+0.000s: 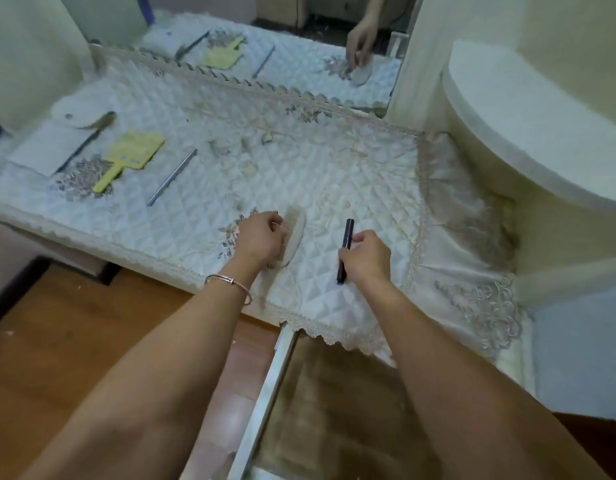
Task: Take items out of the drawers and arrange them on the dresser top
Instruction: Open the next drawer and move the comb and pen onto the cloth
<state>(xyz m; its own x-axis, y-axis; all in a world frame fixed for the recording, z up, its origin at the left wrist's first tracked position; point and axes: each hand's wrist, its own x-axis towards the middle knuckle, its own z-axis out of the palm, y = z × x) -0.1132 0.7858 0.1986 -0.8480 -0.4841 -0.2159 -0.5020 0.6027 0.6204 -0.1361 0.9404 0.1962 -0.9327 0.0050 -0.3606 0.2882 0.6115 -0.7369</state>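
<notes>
Drawer (265, 393) looks bare: prob. late stage.
L hand (261, 237) grips comb (294, 233), R hand (365, 259) grips dark tube (344, 251); yellow brush (133, 157) etc. laid far left.

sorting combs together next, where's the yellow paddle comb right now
In the head view the yellow paddle comb lies on the left part of the quilted dresser cloth, between a white folded pad and a thin metal rod.

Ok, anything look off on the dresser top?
Nothing looks spilled or broken. The cloth is rumpled and bunched at its right end, and pale flecks dot its middle; debris or embroidery, I cannot tell. The left hand holds a comb, the right hand a tube.
</notes>
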